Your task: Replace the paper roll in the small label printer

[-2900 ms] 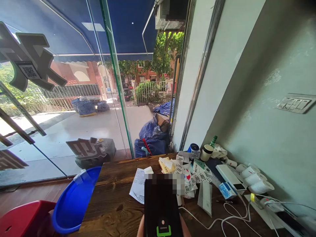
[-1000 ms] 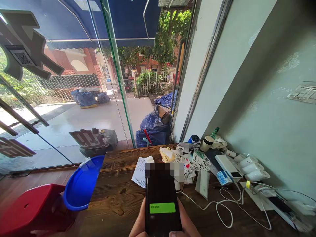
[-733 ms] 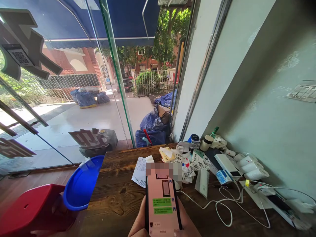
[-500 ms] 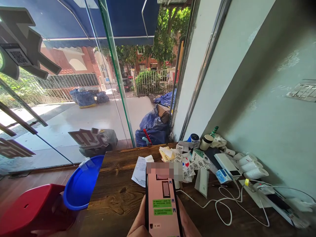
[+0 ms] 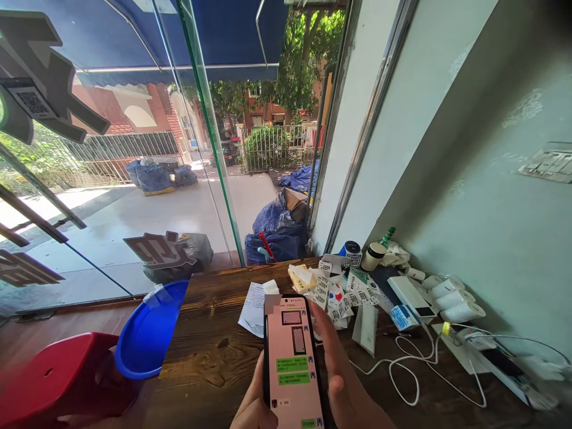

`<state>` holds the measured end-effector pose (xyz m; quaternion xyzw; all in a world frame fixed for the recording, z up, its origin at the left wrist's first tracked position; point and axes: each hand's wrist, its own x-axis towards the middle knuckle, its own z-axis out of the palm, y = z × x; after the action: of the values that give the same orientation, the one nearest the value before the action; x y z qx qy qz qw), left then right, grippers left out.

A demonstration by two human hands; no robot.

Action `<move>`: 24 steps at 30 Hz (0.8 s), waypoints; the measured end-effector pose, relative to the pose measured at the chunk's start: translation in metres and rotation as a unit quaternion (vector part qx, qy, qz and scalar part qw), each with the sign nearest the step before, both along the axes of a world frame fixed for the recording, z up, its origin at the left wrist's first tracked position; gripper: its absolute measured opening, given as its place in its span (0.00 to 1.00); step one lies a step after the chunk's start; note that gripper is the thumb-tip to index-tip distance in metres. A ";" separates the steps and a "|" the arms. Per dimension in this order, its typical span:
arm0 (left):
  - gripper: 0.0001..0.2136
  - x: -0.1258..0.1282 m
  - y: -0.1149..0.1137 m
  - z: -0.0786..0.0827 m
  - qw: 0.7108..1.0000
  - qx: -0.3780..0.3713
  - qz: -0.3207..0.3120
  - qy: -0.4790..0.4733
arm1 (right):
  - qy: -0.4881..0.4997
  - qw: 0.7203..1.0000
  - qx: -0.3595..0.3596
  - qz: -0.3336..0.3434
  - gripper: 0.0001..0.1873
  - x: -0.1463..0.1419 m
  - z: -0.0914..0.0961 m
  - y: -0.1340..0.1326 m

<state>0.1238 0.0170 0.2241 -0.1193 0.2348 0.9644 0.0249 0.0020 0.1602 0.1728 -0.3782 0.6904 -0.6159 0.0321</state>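
A black smartphone [image 5: 292, 363] with a pink chat screen and green message bubbles stands upright over the wooden table [image 5: 210, 351]. My left hand [image 5: 251, 398] grips its left edge with the thumb alongside the screen. My right hand [image 5: 344, 381] wraps round the phone's right side and back, fingers reaching up to its top corner. Both hands are closed on the phone. Just beyond it lie a white printed sheet [image 5: 254, 310] and a heap of numbered paper tickets [image 5: 339, 289].
White cables [image 5: 402, 369] coil at the right beside a power strip [image 5: 491, 357], paper rolls [image 5: 456, 301] and a white box [image 5: 409, 295]. A cup [image 5: 373, 257] and green bottle [image 5: 386, 237] stand at the back. A blue basin [image 5: 147, 336] and red stool [image 5: 49, 381] are at left, under the glass wall.
The phone screen went from black with a green bar to a pink chat page. My right hand has come up higher along the phone's right side. The view dipped slightly.
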 end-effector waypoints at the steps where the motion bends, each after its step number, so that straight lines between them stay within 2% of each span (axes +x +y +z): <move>1: 0.28 0.000 -0.001 -0.007 1.000 -0.005 0.001 -0.007 | 0.077 0.997 0.001 0.010 0.47 -0.010 0.001 -0.004; 2: 0.30 0.000 -0.002 -0.013 1.000 -0.014 0.000 -0.013 | 0.145 0.989 -0.005 0.037 0.44 -0.017 0.004 -0.008; 3: 0.32 0.000 -0.003 -0.020 1.000 -0.025 -0.005 -0.016 | 0.183 0.982 -0.007 0.033 0.38 -0.021 0.009 -0.012; 5: 0.37 -0.001 -0.006 -0.028 0.998 -0.050 -0.027 -0.013 | 0.169 0.986 0.009 0.001 0.40 -0.022 0.024 -0.019; 8: 0.43 -0.003 -0.007 -0.025 0.996 -0.069 -0.059 0.010 | 0.123 0.992 0.025 0.009 0.45 -0.014 0.048 -0.024; 10: 0.42 -0.004 -0.006 -0.018 0.995 -0.062 -0.069 0.026 | 0.106 0.993 0.035 0.037 0.43 -0.011 0.057 -0.023; 14: 0.34 -0.003 -0.001 -0.006 0.998 -0.031 -0.048 0.039 | 0.084 0.992 0.046 0.080 0.41 -0.013 0.061 -0.019; 16: 0.34 -0.001 0.001 -0.005 0.998 -0.040 -0.031 0.031 | 0.071 0.992 0.049 0.089 0.40 -0.015 0.062 -0.019; 21: 0.49 0.002 0.002 -0.005 0.996 -0.040 -0.030 -0.070 | 0.044 0.993 0.067 0.092 0.41 -0.013 0.065 -0.018; 24: 0.52 0.002 0.002 -0.003 0.996 -0.033 -0.022 -0.075 | 0.049 0.993 0.066 0.086 0.42 -0.012 0.068 -0.017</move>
<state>0.1253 0.0189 0.2213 -0.1870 0.2666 0.9436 0.0595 -0.0097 0.1437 0.2407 -0.4628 0.6952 -0.5447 0.0763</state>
